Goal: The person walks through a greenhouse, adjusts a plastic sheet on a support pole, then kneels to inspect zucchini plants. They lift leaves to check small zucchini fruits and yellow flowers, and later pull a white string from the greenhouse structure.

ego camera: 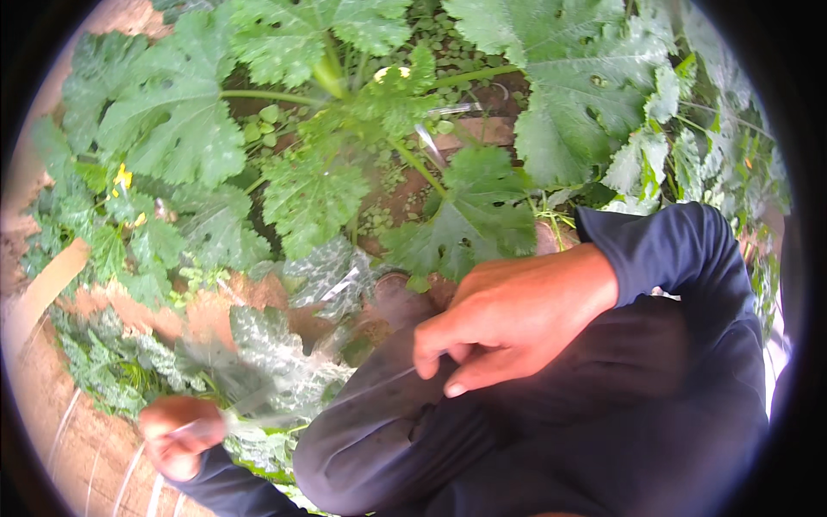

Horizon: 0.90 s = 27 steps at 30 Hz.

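My left hand [184,433], blurred, is closed at the lower left, beside low mottled leaves. A pale translucent strip [261,417] reaches right from it; blur hides its exact kind. My right hand [517,316] hangs above my dark-trousered leg [381,420], its fingers curled and the thumb a little apart. A faint thin line meets its index fingertip; whether the fingers grip it I cannot tell. Before me grows a large squash-like plant [349,116] with broad lobed leaves, several of them holed. One lower leaf [475,216] spreads just beyond my right hand.
Mottled leaves [278,349] lie beside my leg. Yellow flowers [123,178] show at the left, near a tan strip [55,284]. Pale lines [129,478] cross the soil at the lower left. A shiny clear strip [429,143] lies among weeds under the plant. Dense foliage [704,148] stands right.
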### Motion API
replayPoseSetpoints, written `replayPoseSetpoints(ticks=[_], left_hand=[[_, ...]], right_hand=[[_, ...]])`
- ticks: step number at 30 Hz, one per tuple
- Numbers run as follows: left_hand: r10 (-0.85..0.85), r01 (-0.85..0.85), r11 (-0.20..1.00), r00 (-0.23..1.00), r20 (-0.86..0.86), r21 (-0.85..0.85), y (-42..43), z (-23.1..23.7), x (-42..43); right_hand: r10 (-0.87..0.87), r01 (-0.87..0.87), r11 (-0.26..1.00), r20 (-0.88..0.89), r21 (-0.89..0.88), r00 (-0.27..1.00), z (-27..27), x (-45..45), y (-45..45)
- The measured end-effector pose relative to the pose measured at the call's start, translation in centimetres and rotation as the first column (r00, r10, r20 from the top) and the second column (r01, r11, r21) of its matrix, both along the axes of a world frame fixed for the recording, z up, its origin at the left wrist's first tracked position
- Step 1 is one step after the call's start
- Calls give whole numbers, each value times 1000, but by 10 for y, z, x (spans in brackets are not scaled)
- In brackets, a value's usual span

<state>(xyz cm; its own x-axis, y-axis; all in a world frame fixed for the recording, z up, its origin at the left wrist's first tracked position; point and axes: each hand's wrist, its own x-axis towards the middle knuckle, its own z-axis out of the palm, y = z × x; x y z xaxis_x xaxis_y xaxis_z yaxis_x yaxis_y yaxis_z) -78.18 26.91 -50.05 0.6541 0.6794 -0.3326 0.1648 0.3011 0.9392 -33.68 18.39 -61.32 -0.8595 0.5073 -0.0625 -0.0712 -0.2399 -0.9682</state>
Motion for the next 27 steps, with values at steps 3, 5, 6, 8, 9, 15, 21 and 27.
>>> replayPoseSetpoints(ticks=[3,5,6,8,9,15,21,27], left_hand=[[643,-591,765,710,-286,254,-7,102,-140],[729,-686,682,611,-309,253,-12,174,-230],[708,-696,695,621,-337,178,-17,213,-269],[914,-788,391,274,-299,475,-47,254,-338],[961,-767,234,90,-261,598,-61,264,-365],[807,-471,-206,-578,-124,858,-131,245,-437],[780,-146,575,-200,-593,805,-99,67,-381],[315,28,946,153,-937,323,-27,-77,-205]], right_hand=[[80,-98,984,121,149,989,-5,12,13],[93,-113,987,174,113,980,-15,23,20],[81,-106,985,171,140,982,-20,27,23],[30,-75,965,180,250,983,-32,31,27],[78,-137,970,275,202,958,-38,33,28],[-204,-51,843,407,536,890,-63,42,38],[-755,156,388,217,908,619,-42,102,78],[-944,176,154,92,972,317,-13,126,125]])
